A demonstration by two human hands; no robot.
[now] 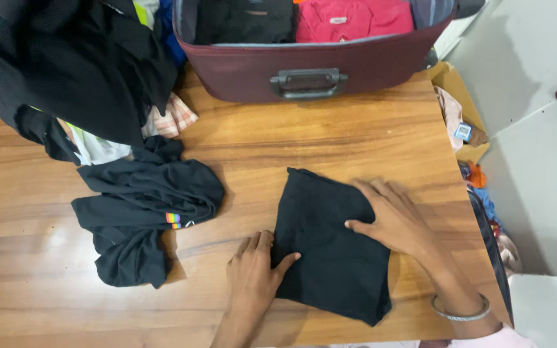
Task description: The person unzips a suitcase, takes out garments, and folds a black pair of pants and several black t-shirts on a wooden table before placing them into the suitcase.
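Both grips flat and unclenched, left hand (253,267) and right hand (391,216) pressing a folded black garment (330,248), lower centre of frame on the wooden tabletop (330,135); soft, light, limp, best taken by its folded edges.

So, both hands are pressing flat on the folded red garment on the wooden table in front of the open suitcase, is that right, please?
Not quite: the folded garment is black, not red, as the head view shows. The left hand and right hand both press flat on it, on the wooden table in front of the open suitcase.
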